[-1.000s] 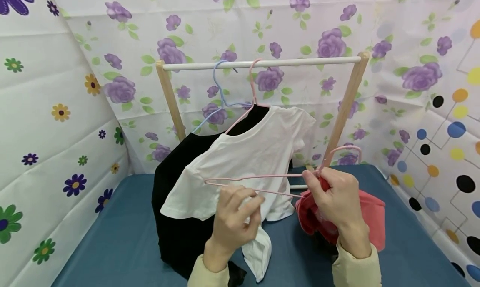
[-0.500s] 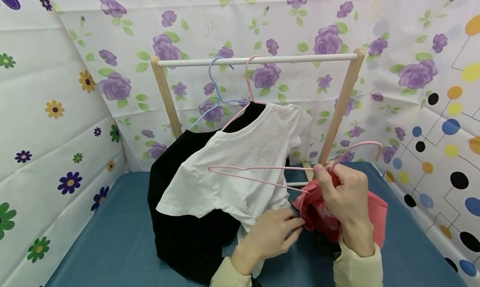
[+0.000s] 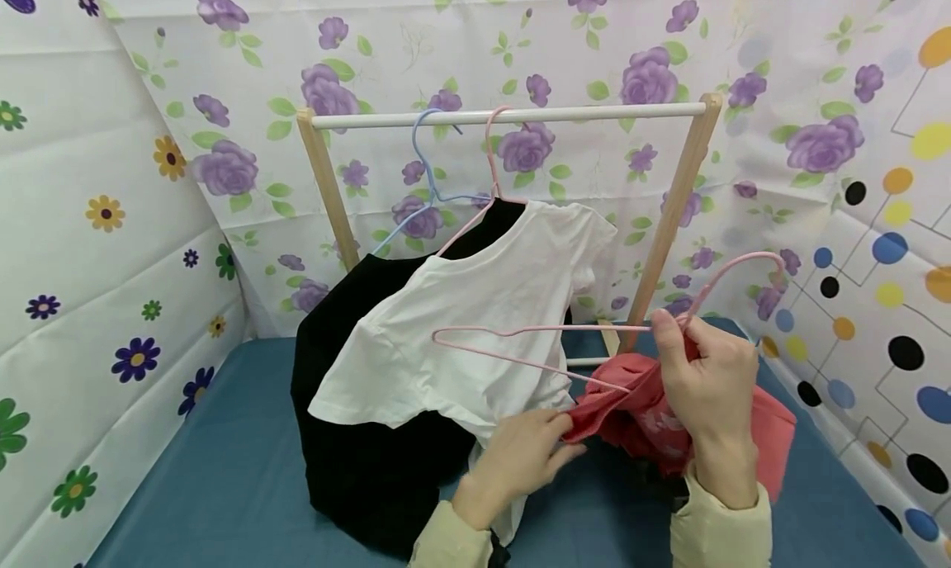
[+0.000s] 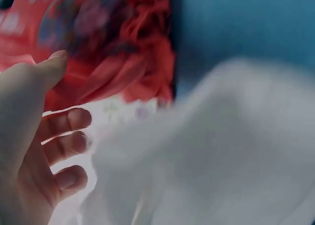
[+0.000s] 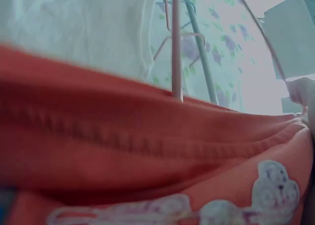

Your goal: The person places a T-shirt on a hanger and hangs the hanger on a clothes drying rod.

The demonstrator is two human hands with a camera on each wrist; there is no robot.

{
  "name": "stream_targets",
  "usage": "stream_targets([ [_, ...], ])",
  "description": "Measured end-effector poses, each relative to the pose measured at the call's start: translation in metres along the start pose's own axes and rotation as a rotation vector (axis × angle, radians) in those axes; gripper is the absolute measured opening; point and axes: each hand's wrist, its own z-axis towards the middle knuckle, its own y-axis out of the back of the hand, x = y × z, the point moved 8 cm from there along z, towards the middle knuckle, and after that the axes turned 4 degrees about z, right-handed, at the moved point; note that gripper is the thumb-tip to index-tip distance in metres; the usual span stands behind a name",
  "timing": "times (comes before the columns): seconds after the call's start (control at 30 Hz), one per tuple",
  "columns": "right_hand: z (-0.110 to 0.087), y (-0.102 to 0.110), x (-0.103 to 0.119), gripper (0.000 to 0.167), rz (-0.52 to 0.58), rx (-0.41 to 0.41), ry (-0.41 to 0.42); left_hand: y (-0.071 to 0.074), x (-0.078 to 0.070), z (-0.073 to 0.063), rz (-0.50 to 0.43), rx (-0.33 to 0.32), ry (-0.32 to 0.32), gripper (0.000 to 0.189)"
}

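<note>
My right hand grips a pink hanger near the base of its hook, with part of a red shirt bunched under the fingers. One arm of the hanger points left; its lower bar runs into the shirt's opening. My left hand pinches the shirt's left edge, the thumb lying on the red cloth and the other fingers curled below. Printed patches show on the shirt in the right wrist view, where the hanger rod passes behind its hem.
Behind the hands a rack with a white rail and wooden posts stands on the blue surface. From it hang a white shirt on a pink hanger and a black garment, with a blue hanger alongside. Flowered sheets surround the area.
My left hand has come down and right from the hanger's arm to the red shirt's edge and pulled it leftward. My right hand has shifted right with the hanger, its hook rising.
</note>
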Motion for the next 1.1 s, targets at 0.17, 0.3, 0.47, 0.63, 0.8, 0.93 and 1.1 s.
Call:
stream_targets([
  [0.17, 0.003, 0.015, -0.016, 0.044, -0.036, -0.038, -0.074, 0.03, 0.028, -0.004, -0.009, -0.112, 0.075, 0.023],
  [0.3, 0.004, 0.022, -0.025, 0.044, -0.043, -0.055, -0.117, 0.052, 0.04, -0.007, -0.027, -0.156, 0.095, 0.023],
  [0.47, 0.003, 0.026, -0.03, 0.043, -0.064, -0.059, -0.154, 0.076, 0.05, -0.011, -0.094, -0.214, 0.094, 0.023],
  [0.63, 0.003, 0.023, -0.032, 0.041, -0.064, -0.043, -0.136, 0.102, 0.061, -0.019, -0.198, -0.309, 0.092, 0.016],
  [0.8, 0.002, 0.018, -0.033, 0.036, -0.046, -0.02, -0.124, 0.124, 0.069, -0.027, -0.29, -0.384, 0.056, 0.011],
  [0.93, 0.003, 0.015, -0.03, 0.034, -0.029, -0.024, -0.114, 0.136, 0.072, -0.032, -0.378, -0.391, 0.021, 0.012],
  [1.1, 0.003, 0.012, -0.027, 0.033, -0.026, -0.015, -0.103, 0.144, 0.077, -0.037, -0.451, -0.391, -0.001, 0.013],
])
